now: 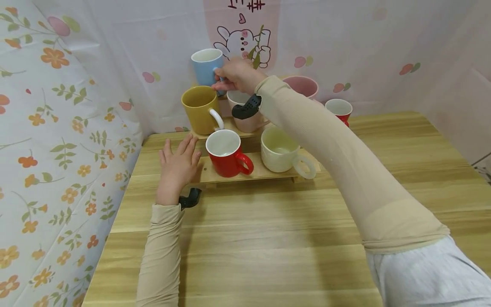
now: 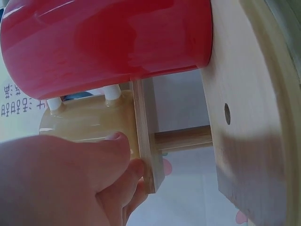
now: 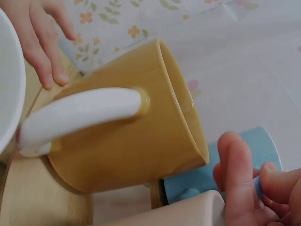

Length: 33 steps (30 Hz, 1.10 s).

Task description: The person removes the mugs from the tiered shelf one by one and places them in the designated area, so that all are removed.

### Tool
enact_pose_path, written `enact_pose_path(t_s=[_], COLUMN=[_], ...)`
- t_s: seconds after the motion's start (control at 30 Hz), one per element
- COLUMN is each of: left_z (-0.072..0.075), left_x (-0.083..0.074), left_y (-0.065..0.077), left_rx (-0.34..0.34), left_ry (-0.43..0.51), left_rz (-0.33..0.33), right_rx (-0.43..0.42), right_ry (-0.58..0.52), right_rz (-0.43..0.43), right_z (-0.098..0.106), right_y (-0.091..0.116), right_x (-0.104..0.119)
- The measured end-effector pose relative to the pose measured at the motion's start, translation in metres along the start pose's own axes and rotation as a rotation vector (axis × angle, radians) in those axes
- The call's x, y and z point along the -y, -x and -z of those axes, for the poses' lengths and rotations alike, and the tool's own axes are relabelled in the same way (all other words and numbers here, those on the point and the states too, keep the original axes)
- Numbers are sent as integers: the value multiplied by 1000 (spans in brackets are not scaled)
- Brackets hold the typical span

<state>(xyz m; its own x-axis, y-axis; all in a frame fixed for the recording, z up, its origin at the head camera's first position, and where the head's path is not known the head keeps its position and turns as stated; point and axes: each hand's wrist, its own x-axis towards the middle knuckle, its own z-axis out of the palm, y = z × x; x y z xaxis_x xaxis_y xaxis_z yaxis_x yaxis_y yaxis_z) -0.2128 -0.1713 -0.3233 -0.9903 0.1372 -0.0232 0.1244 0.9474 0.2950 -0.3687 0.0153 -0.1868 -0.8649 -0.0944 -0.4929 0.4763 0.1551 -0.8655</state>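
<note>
A homelike nook screened by cloth, its room unclear: flowered cloth [image 1: 63, 170] hangs along the desk's [image 1: 253, 247] left edge, rabbit-printed cloth [image 1: 235, 44] beyond its back edge, with household mugs [image 1: 226, 165] between.

No lettering reads with certainty. Dark red Chinese characters [image 1: 255, 5] stand on the pink panel [image 1: 212, 17] of the cloth [image 1: 161, 38], above a small heart [image 1: 242, 18], cropped by the head view's top edge. In the left wrist view, small characters [image 2: 22, 104] on a pale backdrop [image 2: 14, 122] are too blurred to read.
</note>
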Motion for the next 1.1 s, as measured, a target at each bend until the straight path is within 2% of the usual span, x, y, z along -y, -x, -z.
enact_pose_path(t_s=[0.3,0.57,0.8,0.97,1.1], left_z=[-1,-3,0,0,1], left_x=[0,-1,3,3,3], left_y=[-3,-5,-5,-6,-6], left_rx=[4,5,-8,9,14], left_ry=[-3,3,-8,-1,-3], left_rz=[-1,-6,-6,-7,-3], right_rx=[0,31,44,28,26], right_ry=[-74,5,-30,-70,-45], right_rz=[31,132,207,220,246], right_z=[5,10,11,17,24], right_y=[1,10,16,19,22], right_x=[-6,-9,-6,-5,-5])
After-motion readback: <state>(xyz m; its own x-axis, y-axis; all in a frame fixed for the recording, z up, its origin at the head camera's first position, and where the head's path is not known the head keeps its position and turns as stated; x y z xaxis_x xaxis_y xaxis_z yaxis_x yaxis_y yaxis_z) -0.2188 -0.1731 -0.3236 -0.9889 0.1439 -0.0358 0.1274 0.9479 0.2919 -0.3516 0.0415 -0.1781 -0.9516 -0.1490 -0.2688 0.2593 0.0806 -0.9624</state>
